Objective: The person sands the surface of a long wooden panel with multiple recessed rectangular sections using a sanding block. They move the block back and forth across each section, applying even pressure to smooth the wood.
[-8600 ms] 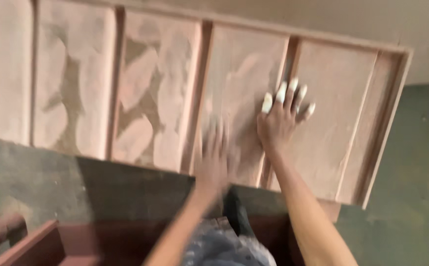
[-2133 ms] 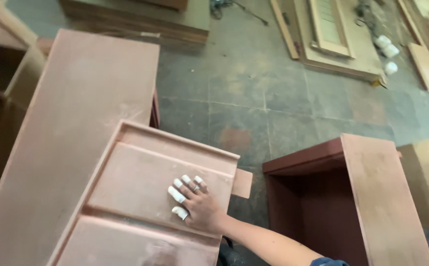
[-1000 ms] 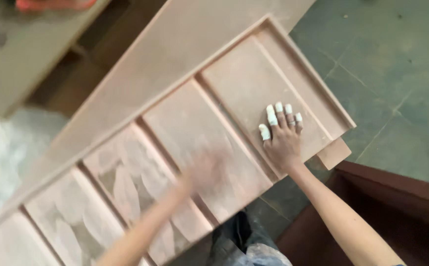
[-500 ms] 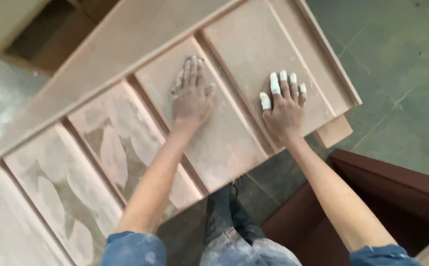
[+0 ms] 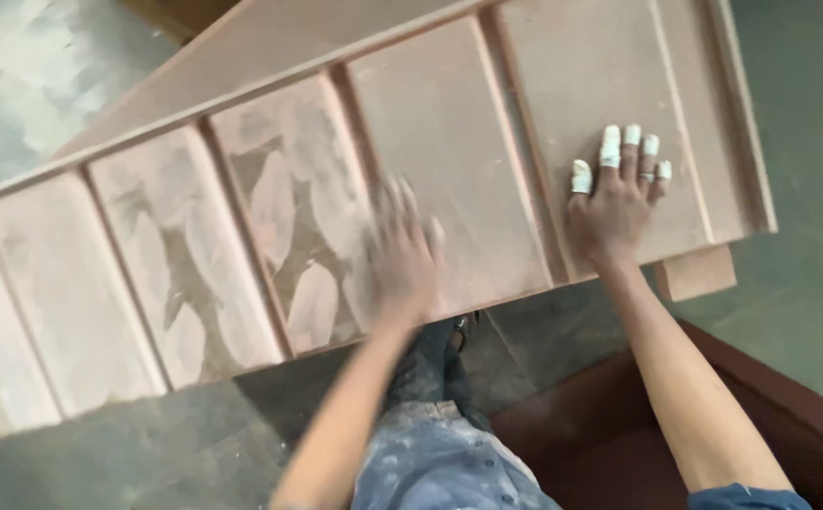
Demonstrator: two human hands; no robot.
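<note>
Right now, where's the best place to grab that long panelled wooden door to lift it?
Probably by its long edges near the end, from the near side. The panelled wooden door lies flat, and its near long edge overhangs the floor, so fingers could hook under it. The right hand rests flat beside that end; the left hand is blurred on a middle panel.

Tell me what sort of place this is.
Probably a woodworking or furniture workshop. A long, dusty panelled board lies under both hands, a dark red-brown cabinet stands on the bare concrete floor, and the right hand has taped fingertips.
</note>
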